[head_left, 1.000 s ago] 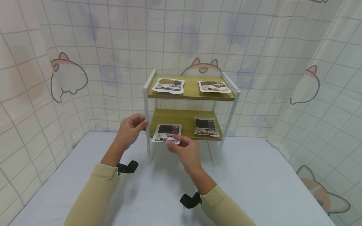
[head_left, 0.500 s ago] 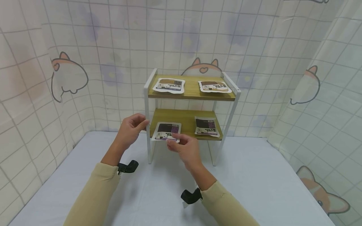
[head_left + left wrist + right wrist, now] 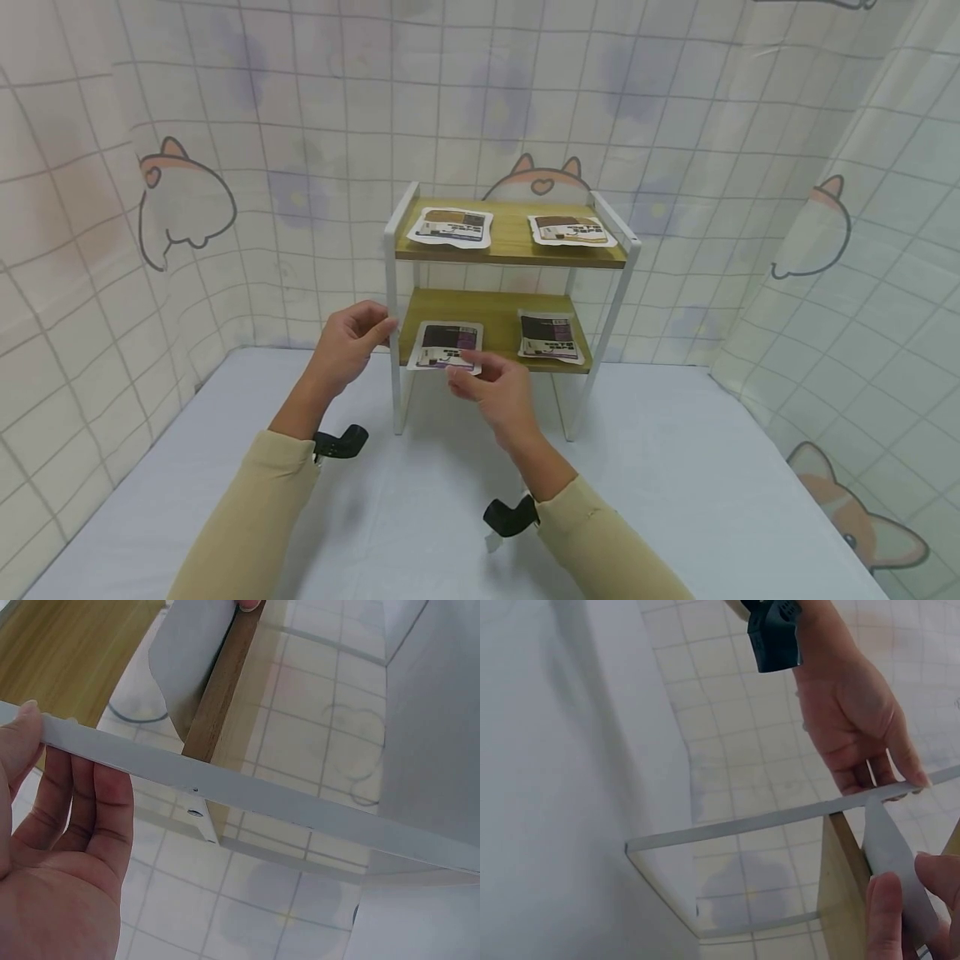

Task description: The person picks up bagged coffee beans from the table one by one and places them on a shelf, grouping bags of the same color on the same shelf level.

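My left hand [image 3: 347, 348] pinches the white left front leg [image 3: 397, 400] of a small two-tier shelf. In the left wrist view, its thumb and fingers lie on opposite sides of the white bar [image 3: 300, 819]. My right hand [image 3: 501, 398] pinches the front right corner of a flat white packet [image 3: 444, 337] with a dark and purple print. That packet lies over the left part of the lower wooden board [image 3: 498, 310], its near edge at the board's front. In the right wrist view, the packet's pale underside [image 3: 891, 851] shows beside the board edge [image 3: 847, 840].
A similar dark packet [image 3: 550, 337] lies on the lower board's right side. Two brown-printed packets, a left one [image 3: 452, 227] and a right one [image 3: 572, 231], lie on the upper board [image 3: 512, 237]. The shelf stands on a white-covered table [image 3: 675, 467] before a gridded curtain [image 3: 315, 100].
The right hand has moved slightly forward, and the packet with it has slid a little farther back over the lower board. The left hand has stayed on the leg.
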`<state>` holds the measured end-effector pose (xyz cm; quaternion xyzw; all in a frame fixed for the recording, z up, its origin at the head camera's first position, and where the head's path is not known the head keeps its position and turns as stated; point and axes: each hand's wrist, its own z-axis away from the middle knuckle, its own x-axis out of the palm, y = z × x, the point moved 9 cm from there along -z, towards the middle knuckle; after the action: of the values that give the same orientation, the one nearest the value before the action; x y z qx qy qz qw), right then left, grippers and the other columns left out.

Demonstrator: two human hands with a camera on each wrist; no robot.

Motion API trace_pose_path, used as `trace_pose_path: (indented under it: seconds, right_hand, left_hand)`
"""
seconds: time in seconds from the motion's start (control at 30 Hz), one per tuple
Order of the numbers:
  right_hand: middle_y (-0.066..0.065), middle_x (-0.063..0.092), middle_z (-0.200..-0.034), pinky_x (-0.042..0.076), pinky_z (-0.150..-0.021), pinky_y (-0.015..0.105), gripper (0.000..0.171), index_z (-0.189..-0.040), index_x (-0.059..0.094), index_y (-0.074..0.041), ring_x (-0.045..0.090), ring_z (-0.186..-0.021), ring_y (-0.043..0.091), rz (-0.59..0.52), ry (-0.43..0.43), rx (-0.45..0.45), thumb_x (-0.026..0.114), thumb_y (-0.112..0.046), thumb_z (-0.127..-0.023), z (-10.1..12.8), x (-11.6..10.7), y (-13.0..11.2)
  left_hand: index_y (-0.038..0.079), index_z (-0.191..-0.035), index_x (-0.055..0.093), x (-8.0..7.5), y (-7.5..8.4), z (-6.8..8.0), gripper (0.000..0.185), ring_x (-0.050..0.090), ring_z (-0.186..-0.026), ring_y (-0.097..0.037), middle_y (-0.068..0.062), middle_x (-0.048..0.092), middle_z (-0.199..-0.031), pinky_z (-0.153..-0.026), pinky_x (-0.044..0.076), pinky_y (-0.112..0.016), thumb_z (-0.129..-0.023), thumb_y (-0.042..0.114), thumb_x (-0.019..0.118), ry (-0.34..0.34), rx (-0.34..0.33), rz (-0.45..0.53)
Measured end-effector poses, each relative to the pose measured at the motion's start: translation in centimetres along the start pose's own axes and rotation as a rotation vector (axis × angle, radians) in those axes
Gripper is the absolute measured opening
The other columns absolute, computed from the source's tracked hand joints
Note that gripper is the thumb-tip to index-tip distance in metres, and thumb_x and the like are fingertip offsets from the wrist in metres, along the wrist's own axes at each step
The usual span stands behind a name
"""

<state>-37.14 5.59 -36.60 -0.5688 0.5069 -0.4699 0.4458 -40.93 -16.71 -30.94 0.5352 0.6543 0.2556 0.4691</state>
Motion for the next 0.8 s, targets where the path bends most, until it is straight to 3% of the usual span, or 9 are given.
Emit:
trace_pose_path:
  seconds: [0.33,0.57,0.8]
  right_hand:
    - [0.016,0.074,-0.108,0.062,-0.081,0.029,0.040,-0.122,0.074,-0.009,0.076,-0.084,0.018,0.012,0.021,-0.013,0.085,-0.018,-0.085,-0.21,-0.22,-0.01]
    - [0.018,0.075,-0.105,0.062,-0.079,0.031,0.040,-0.122,0.073,-0.006,0.076,-0.080,0.020,0.015,0.045,-0.029,0.084,-0.018,-0.085,-0.26,-0.30,-0.33]
    - [0.020,0.076,-0.101,0.063,-0.076,0.031,0.038,-0.119,0.074,-0.004,0.076,-0.077,0.021,0.019,0.062,-0.027,0.084,-0.017,-0.085,-0.41,-0.28,-0.48]
  left_hand:
    - [0.005,-0.113,0.068,0.06,0.19,-0.02,0.029,0.066,-0.095,-0.019,-0.015,0.071,-0.113,-0.089,0.057,-0.029,-0.102,0.031,0.065,-0.004,0.007,0.011]
    - [0.004,-0.114,0.068,0.00,0.21,0.02,0.029,0.066,-0.094,-0.018,-0.013,0.070,-0.110,-0.093,0.058,-0.042,-0.102,0.030,0.065,0.004,0.007,0.007]
    - [0.006,-0.114,0.068,-0.05,-0.06,-0.04,0.029,0.066,-0.097,-0.020,-0.015,0.071,-0.113,-0.088,0.057,-0.026,-0.102,0.032,0.065,0.008,-0.002,-0.009]
